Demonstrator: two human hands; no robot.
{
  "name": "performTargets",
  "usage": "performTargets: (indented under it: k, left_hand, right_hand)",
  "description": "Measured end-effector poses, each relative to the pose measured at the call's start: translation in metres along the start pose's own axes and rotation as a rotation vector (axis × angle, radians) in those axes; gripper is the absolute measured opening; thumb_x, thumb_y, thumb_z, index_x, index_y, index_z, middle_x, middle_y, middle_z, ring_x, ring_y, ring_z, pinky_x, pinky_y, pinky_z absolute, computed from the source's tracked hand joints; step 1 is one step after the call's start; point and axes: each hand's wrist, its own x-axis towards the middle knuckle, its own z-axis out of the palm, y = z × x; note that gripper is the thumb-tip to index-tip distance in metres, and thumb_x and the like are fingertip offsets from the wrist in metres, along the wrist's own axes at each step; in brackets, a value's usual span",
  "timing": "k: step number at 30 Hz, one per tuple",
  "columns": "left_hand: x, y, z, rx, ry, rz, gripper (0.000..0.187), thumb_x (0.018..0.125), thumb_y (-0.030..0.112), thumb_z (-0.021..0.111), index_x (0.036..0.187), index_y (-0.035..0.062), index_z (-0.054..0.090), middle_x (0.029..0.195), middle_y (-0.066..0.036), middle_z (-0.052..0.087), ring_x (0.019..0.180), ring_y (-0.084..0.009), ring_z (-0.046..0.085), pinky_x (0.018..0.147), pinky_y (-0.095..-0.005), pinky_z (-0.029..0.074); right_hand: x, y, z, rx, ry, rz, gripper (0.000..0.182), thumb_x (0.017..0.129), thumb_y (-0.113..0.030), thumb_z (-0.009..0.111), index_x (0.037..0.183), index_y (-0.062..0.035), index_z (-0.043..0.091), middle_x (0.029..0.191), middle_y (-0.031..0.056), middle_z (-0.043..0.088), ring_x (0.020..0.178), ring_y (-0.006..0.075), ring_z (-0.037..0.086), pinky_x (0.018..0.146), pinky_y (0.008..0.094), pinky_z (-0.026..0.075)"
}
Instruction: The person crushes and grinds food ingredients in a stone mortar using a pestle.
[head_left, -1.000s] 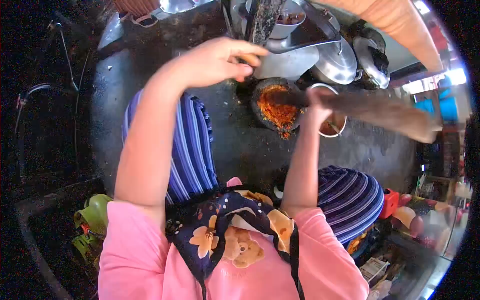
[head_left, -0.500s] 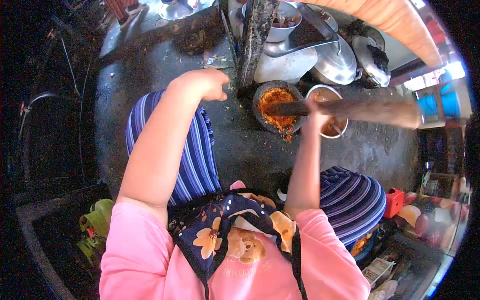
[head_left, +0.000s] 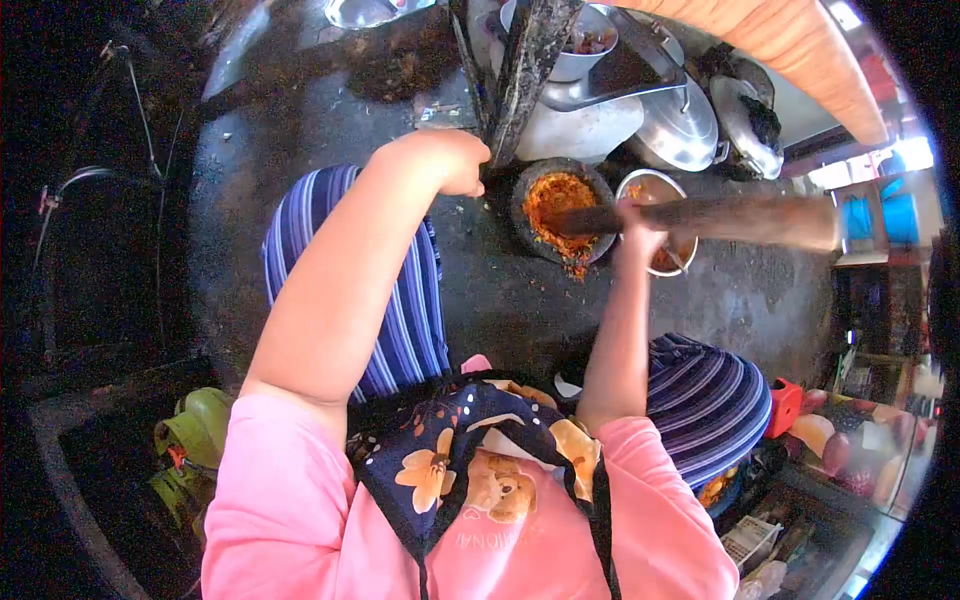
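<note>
My right hand (head_left: 641, 232) is closed around a long wooden pestle (head_left: 740, 219), which lies nearly level across the view and is blurred at its far end. The pestle's dark tip is in a stone mortar (head_left: 594, 180), against an orange-red, coarse mash (head_left: 556, 198). Some mash has spilled over the mortar's near edge. Just behind my right hand stands a metal bowl (head_left: 684, 190) with brownish sauce and a spoon handle in it. My left hand (head_left: 455, 160) hangs left of the mortar, apart from it, with its fingers curled and nothing visible in them.
A dark wooden post (head_left: 530, 80) rises just behind the mortar. Beyond it are a bowl on a stand (head_left: 585, 62), a large lidded pot (head_left: 675, 130) and another lid (head_left: 745, 120). My knees in striped cloth (head_left: 400, 300) flank the work area. A green gas cylinder (head_left: 190, 435) stands lower left.
My left hand has shifted right, closer to the post, and its fingers look more curled. The pestle tip sits slightly further right and lower in the mortar. The whole view has shifted a little.
</note>
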Motion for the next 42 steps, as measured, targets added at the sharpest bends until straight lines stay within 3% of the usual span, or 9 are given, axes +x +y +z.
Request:
performTargets:
  k: [4, 10, 14, 16, 18, 24, 31, 32, 42]
  left_hand:
    - [-0.012, 0.013, -0.003, -0.024, -0.128, -0.021, 0.055, 0.078, 0.027, 0.065, 0.126, 0.0072, 0.049, 0.111, -0.016, 0.060, 0.105, -0.0312, 0.057, 0.089, -0.0394, 0.046]
    - [-0.008, 0.005, -0.008, -0.025, -0.106, -0.015, 0.054, 0.078, 0.028, 0.064, 0.125, 0.0069, 0.050, 0.116, -0.017, 0.058, 0.108, -0.0319, 0.055, 0.091, -0.0400, 0.044]
    - [-0.003, 0.003, -0.001, -0.011, -0.043, -0.028, 0.052, 0.078, 0.029, 0.063, 0.123, 0.0072, 0.051, 0.118, -0.019, 0.056, 0.109, -0.0326, 0.054, 0.092, -0.0412, 0.044]
    - [-0.005, 0.014, -0.003, -0.003, -0.088, -0.015, 0.053, 0.078, 0.030, 0.063, 0.124, 0.0072, 0.051, 0.118, -0.018, 0.056, 0.110, -0.0324, 0.053, 0.092, -0.0410, 0.043]
    - [-0.012, 0.018, -0.002, -0.016, -0.084, -0.004, 0.055, 0.078, 0.030, 0.063, 0.126, 0.0066, 0.049, 0.117, -0.017, 0.057, 0.109, -0.0322, 0.054, 0.092, -0.0401, 0.043]
    - [-0.010, 0.011, -0.004, -0.054, -0.079, 0.048, 0.055, 0.078, 0.029, 0.063, 0.126, 0.0057, 0.049, 0.116, -0.017, 0.058, 0.108, -0.0318, 0.055, 0.091, -0.0389, 0.044]
    - [-0.017, 0.016, -0.008, 0.009, -0.099, -0.001, 0.049, 0.078, 0.028, 0.063, 0.122, 0.0087, 0.052, 0.115, -0.016, 0.058, 0.107, -0.0315, 0.055, 0.090, -0.0393, 0.045]
    - [-0.016, 0.015, -0.005, -0.012, -0.100, 0.009, 0.048, 0.078, 0.028, 0.063, 0.121, 0.0093, 0.053, 0.115, -0.016, 0.058, 0.107, -0.0316, 0.055, 0.090, -0.0394, 0.045]
    - [-0.013, 0.001, -0.006, 0.010, -0.051, -0.025, 0.045, 0.078, 0.027, 0.063, 0.118, 0.0069, 0.055, 0.111, -0.018, 0.060, 0.105, -0.0327, 0.056, 0.088, -0.0423, 0.045]
  right_hand:
    - [-0.026, 0.019, 0.015, 0.122, -0.031, 0.120, 0.046, 0.061, 0.006, 0.074, 0.102, -0.0006, 0.056, 0.096, 0.0071, 0.057, 0.086, 0.0214, 0.055, 0.086, 0.0361, 0.042]
    - [0.007, -0.118, 0.036, 0.097, -0.138, -0.165, 0.015, 0.072, -0.002, 0.070, 0.079, -0.0002, 0.057, 0.073, 0.0078, 0.058, 0.066, 0.0175, 0.056, 0.067, 0.0303, 0.046]
    - [0.010, -0.026, 0.019, -0.172, -0.206, -0.108, 0.024, 0.066, 0.004, 0.072, 0.083, -0.0024, 0.056, 0.078, 0.0049, 0.059, 0.072, 0.0169, 0.054, 0.071, 0.0322, 0.045]
    - [0.008, 0.086, 0.003, 0.416, -0.217, 0.250, 0.033, 0.065, 0.005, 0.073, 0.091, -0.0027, 0.054, 0.085, 0.0050, 0.058, 0.078, 0.0172, 0.054, 0.075, 0.0325, 0.045]
    - [-0.024, 0.047, 0.012, -0.079, -0.248, 0.092, 0.047, 0.064, 0.006, 0.074, 0.103, -0.0039, 0.050, 0.093, 0.0050, 0.056, 0.082, 0.0162, 0.053, 0.079, 0.0328, 0.045]
    - [-0.009, -0.104, 0.043, -0.003, -0.118, -0.157, 0.015, 0.068, 0.002, 0.072, 0.075, -0.0006, 0.059, 0.073, 0.0064, 0.058, 0.064, 0.0159, 0.054, 0.065, 0.0291, 0.045]
    - [-0.021, 0.063, 0.015, -0.237, -0.066, 0.082, 0.066, 0.061, 0.003, 0.078, 0.118, -0.0012, 0.046, 0.106, 0.0060, 0.053, 0.091, 0.0161, 0.051, 0.089, 0.0342, 0.042]
    - [-0.030, 0.057, 0.017, -0.054, -0.109, 0.094, 0.034, 0.067, 0.001, 0.074, 0.096, -0.0014, 0.057, 0.096, 0.0037, 0.056, 0.086, 0.0184, 0.053, 0.088, 0.0341, 0.039]
    - [-0.010, -0.057, 0.043, -0.158, -0.033, -0.212, 0.015, 0.069, 0.001, 0.072, 0.080, -0.0018, 0.061, 0.081, 0.0054, 0.061, 0.073, 0.0164, 0.055, 0.073, 0.0292, 0.045]
